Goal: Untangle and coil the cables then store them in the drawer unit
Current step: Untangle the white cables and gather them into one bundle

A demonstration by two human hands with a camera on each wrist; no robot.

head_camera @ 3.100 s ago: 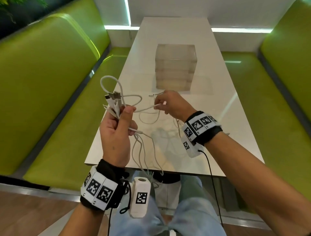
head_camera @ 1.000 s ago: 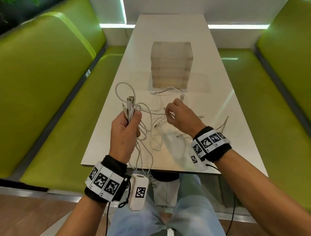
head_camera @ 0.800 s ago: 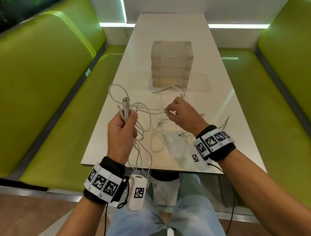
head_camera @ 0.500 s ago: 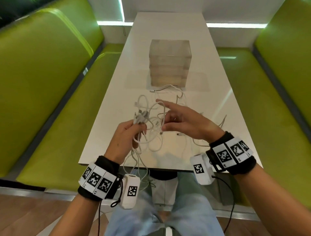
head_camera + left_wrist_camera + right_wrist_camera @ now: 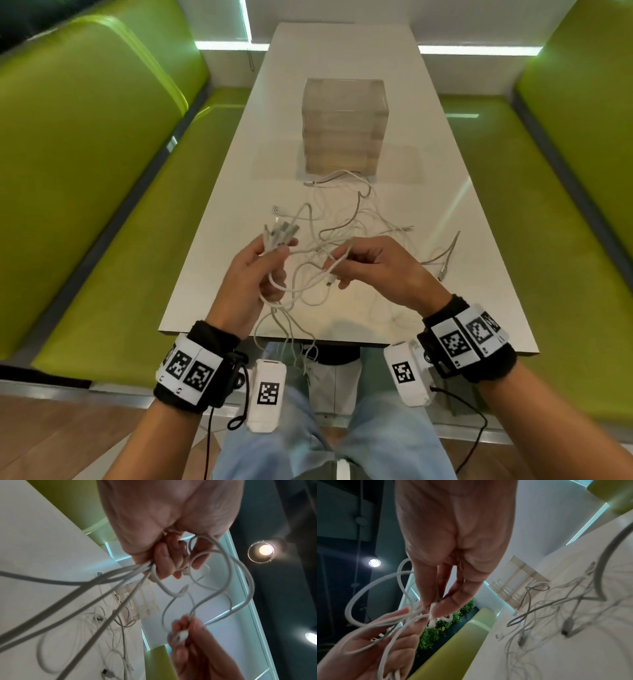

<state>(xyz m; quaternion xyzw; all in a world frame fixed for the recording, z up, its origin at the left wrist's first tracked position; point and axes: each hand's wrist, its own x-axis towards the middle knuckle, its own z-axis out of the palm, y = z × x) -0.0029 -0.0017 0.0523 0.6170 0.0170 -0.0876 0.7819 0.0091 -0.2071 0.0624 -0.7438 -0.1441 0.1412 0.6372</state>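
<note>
A tangle of white cables spreads over the white table, with several strands hanging off the near edge. My left hand grips a bunch of cable ends, plugs sticking up; in the left wrist view its fingers curl round the strands. My right hand pinches one white cable near its plug between thumb and fingers, just right of the left hand. The clear drawer unit stands behind the cables, drawers closed.
Green upholstered benches flank the table on both sides. A loose cable end lies by the table's right side. My knees are below the near edge. Plants show beyond a bench.
Both hands have come lower and nearer to me. The right hand, spread open half a second ago, now pinches a single cable close to the left hand's bunch.
</note>
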